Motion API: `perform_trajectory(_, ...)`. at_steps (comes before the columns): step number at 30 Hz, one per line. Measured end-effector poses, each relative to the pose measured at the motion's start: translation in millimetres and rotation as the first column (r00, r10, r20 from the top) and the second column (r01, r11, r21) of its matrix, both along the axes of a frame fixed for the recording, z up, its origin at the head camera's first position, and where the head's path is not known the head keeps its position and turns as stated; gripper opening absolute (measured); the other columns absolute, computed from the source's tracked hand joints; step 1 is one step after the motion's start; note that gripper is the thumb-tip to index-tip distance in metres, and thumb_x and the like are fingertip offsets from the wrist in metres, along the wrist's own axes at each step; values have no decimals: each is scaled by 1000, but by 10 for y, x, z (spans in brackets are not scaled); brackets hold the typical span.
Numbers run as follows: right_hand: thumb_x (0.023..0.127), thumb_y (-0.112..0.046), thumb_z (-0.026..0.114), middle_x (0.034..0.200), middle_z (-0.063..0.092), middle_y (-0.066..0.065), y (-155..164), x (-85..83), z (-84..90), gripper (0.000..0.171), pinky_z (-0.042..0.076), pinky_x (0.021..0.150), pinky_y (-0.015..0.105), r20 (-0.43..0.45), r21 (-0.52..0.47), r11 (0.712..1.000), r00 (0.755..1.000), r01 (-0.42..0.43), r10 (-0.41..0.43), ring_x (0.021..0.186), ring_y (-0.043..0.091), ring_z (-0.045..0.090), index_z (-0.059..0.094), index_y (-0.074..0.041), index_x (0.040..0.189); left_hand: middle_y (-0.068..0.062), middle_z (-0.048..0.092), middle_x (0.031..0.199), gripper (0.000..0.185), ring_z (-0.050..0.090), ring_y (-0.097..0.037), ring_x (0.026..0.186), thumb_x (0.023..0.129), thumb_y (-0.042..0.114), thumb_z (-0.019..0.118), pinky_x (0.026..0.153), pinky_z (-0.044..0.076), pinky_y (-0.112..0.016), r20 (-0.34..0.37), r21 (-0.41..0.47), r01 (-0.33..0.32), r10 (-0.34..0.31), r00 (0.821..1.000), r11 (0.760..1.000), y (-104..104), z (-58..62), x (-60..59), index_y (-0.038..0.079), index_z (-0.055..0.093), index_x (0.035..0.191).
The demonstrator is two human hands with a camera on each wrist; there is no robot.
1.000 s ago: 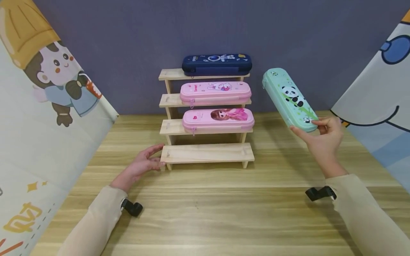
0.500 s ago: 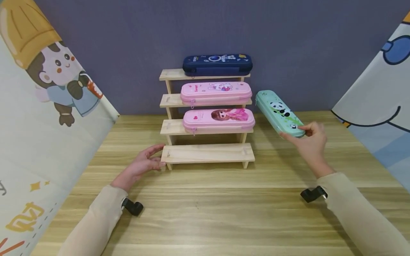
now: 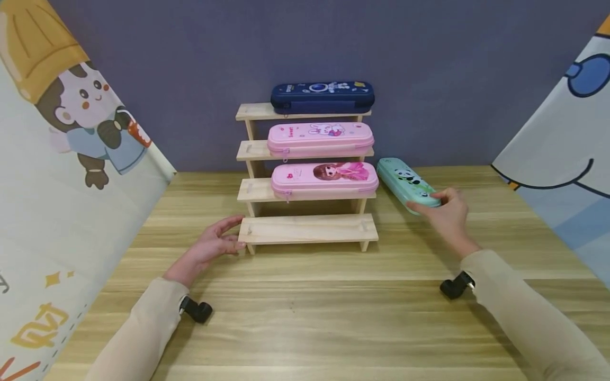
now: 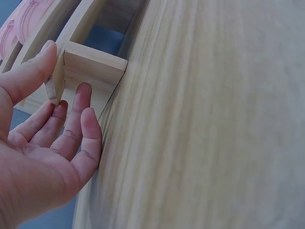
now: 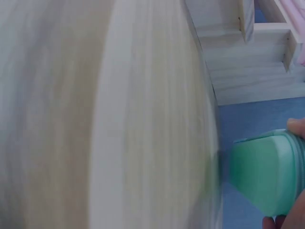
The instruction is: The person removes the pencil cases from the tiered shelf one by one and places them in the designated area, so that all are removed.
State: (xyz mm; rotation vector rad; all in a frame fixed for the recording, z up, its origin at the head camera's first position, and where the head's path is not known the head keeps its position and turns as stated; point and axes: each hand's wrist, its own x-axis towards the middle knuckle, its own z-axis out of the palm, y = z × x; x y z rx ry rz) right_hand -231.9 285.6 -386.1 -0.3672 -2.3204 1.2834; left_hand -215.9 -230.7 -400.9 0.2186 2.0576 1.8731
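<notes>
Your right hand [image 3: 445,214] grips the near end of the green case [image 3: 405,185], which sits low over the counter [image 3: 305,317] just right of the rack [image 3: 307,228]. Your left hand [image 3: 212,246], fingers relaxed, touches the rack's bottom step at its left end.

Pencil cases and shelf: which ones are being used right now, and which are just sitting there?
In use:
- mint-green panda pencil case, gripped by the right hand
- stepped wooden shelf rack, touched by the left hand

Just sitting:
- navy-blue pencil case, top step
- pink rabbit pencil case
- pink girl pencil case
- cartoon banners
</notes>
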Motion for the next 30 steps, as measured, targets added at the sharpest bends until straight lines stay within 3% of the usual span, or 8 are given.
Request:
perform_trajectory(6, 68, -23, 92, 104, 44, 5, -65, -16, -69, 56, 35, 75, 26, 23, 39, 999, 1000, 6, -7, 93, 16, 40, 59, 4, 105, -23, 17, 162, 83, 63, -11, 98, 84, -10, 65, 74, 56, -27, -12, 0, 7, -7, 1000, 1000, 0, -10, -4, -3, 22, 155)
perform_trajectory(16, 71, -18, 90, 133, 33, 22, -253, -14, -171, 82, 37, 88, 29, 111, -47, 999, 994, -2, 8, 114, 28, 41, 46, 2, 138, -22, 15, 162, 84, 62, -11, 100, 84, -7, 67, 76, 56, -28, -21, -16, 6, -6, 1000, 1000, -7, -9, -2, -2, 22, 155)
perform_trajectory(30, 70, -13, 89, 122, 41, 19, -263, -8, -270, 86, 36, 78, 29, 177, -83, 997, 984, 3, 12, 101, 20, 38, 43, -1, 142, -22, 15, 162, 83, 62, -11, 99, 85, -9, 65, 76, 56, -27, -13, -17, 3, -3, 1000, 1000, 4, 13, 15, -2, 22, 155)
